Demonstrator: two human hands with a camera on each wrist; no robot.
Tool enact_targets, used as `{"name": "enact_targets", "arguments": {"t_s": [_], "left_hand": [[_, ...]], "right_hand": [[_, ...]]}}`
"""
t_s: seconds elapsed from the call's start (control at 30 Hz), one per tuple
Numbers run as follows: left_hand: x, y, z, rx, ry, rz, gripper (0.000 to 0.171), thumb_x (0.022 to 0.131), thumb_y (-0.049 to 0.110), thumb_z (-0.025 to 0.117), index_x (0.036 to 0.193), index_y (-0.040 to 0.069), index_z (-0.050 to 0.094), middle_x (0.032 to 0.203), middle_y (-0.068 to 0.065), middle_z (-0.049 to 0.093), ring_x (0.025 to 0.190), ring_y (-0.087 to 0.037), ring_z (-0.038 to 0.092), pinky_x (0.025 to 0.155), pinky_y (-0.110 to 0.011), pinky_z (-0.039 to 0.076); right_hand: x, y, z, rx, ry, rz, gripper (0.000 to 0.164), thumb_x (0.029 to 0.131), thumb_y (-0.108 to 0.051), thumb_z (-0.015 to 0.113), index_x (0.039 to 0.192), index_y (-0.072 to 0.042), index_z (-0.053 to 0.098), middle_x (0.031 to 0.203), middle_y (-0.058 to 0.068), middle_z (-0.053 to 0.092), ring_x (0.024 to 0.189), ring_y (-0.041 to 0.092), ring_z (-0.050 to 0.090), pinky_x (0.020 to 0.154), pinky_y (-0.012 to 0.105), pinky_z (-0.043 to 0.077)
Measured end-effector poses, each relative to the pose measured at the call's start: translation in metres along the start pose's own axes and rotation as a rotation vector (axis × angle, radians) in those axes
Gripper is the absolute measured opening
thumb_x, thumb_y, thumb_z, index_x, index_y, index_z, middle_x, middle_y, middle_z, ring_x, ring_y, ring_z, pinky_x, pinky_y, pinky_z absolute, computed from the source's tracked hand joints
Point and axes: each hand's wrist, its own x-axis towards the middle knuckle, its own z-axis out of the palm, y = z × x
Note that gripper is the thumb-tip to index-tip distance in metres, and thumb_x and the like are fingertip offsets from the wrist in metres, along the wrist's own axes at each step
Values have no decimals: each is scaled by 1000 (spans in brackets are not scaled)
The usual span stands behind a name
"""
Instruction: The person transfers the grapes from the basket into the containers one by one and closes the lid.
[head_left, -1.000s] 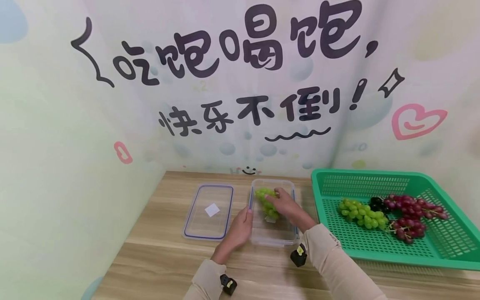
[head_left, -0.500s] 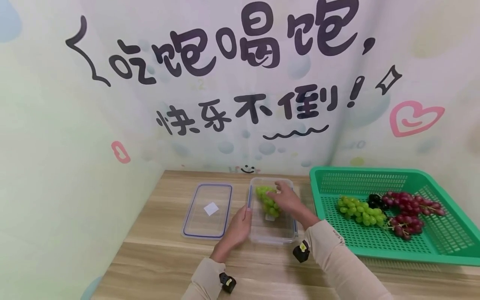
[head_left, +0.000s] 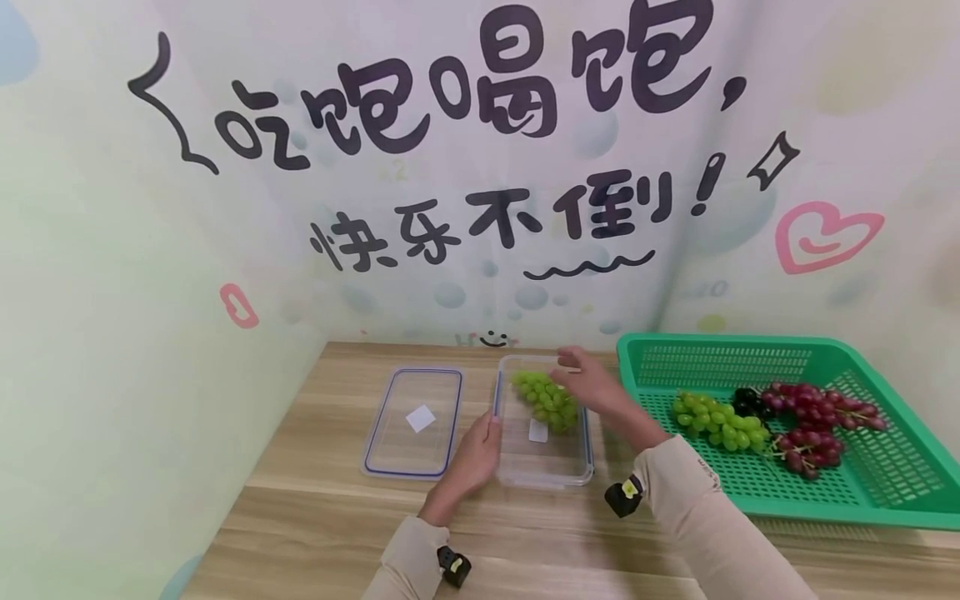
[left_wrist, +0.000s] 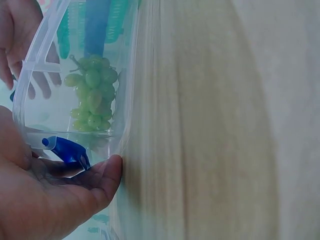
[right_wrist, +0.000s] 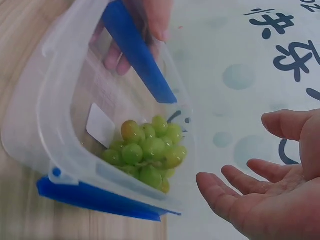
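A clear plastic food container (head_left: 517, 462) with blue side clips sits on the table, holding a bunch of green grapes (head_left: 551, 402) and a small white packet (head_left: 537, 431). At its left side, my left hand (head_left: 475, 457) holds the wall by the clip, thumb near the rim and fingers low against the outside. My right hand (head_left: 596, 385) is just above the container's far right corner. Its fingers (right_wrist: 240, 182) are spread loosely, apart from the grapes, with nothing in them. In the left wrist view the grapes (left_wrist: 95, 92) show through the wall.
A lid (head_left: 412, 454) with a blue seal and white packet lies left of the container. To the right stands a green basket (head_left: 652, 492) with green grapes (head_left: 720, 421), red grapes (head_left: 821, 408) and dark grapes (head_left: 750, 402). A printed curtain (head_left: 480, 308) hangs behind the table.
My right hand has let go of the green grapes and moved up and right to the container's edge. The bunch has shifted to the right inside. My left hand stays at the container's left side.
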Motion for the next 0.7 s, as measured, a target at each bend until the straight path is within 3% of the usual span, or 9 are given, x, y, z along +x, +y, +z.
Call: {"name": "enact_targets", "arguments": {"t_s": [0.7], "left_hand": [[0, 1, -1, -9, -6, -3, 33, 109, 17, 28, 102, -3, 54, 78, -5, 42, 68, -19, 41, 67, -36, 41]], "right_hand": [[-17, 10, -45, 68, 26, -43, 63, 105, -30, 48, 155, -3, 21, 157, 24, 28, 140, 42, 36, 109, 54, 38]]}}
